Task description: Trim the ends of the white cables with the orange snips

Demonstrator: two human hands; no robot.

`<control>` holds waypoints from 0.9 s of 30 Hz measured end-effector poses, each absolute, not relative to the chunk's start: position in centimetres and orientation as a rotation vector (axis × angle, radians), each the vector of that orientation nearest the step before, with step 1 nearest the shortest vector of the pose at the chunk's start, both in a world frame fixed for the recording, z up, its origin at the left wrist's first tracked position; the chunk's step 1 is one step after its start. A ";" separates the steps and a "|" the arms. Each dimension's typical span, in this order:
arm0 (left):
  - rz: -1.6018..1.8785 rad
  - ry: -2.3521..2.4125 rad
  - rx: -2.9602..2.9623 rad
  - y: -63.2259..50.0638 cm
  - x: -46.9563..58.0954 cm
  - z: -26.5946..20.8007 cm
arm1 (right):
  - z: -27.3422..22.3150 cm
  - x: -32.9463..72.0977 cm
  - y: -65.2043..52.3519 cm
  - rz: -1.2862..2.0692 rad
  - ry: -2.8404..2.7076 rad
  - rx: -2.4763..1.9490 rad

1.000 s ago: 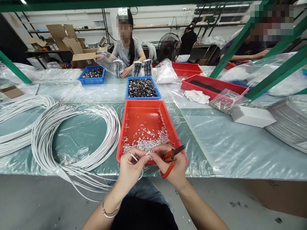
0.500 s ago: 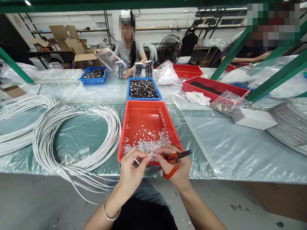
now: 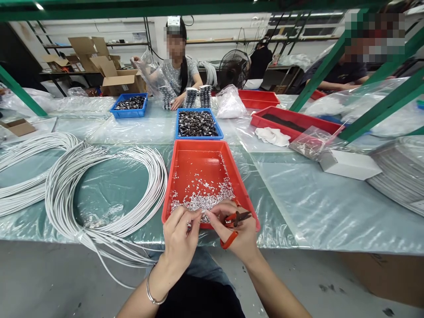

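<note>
My left hand (image 3: 180, 234) is closed in a pinch over the near edge of a red tray (image 3: 243, 190), on a white cable mostly hidden by the fingers. My right hand (image 3: 240, 236) almost meets it, thumb and fingertips close to the cable's end. Orange-handled snips (image 3: 243, 216) are held in that same right hand, their dark blades pointing right, away from the cable. Small silvery scraps (image 3: 212, 198) lie heaped in the near part of the tray, just beyond my fingertips.
Coiled white cable (image 3: 62, 194) lies on the left, loose ends over the table edge. Behind the tray, a blue bin (image 3: 221, 132) holds dark connector-like parts. A person (image 3: 192, 68) sits opposite with a plastic bag. At right are a green post (image 3: 318, 81) and white box (image 3: 349, 164).
Both hands have shifted slightly left, and the snips have moved left with the right hand. The left fingers have turned, covering the white cable piece that showed before. Opposite, the person's bag has moved.
</note>
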State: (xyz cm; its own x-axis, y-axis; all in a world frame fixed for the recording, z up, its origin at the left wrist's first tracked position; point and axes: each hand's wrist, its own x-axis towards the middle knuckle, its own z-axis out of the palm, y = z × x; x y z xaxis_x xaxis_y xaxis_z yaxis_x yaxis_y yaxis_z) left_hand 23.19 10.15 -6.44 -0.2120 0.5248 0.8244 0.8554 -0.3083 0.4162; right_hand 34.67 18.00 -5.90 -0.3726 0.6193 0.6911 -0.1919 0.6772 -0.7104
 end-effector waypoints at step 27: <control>-2.657 -2.258 -1.893 10.7 22.5 -6.4 | -4.7 34.5 20.3 1.625 -1.835 -0.339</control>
State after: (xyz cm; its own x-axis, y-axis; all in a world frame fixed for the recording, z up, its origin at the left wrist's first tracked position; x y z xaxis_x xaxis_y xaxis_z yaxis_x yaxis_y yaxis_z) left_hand 22.51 10.70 -6.36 -0.2959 0.9480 0.1175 -0.0369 -0.1343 0.9903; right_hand 34.51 20.28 -4.73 -0.7521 0.5877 0.2982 -0.2247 0.1967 -0.9544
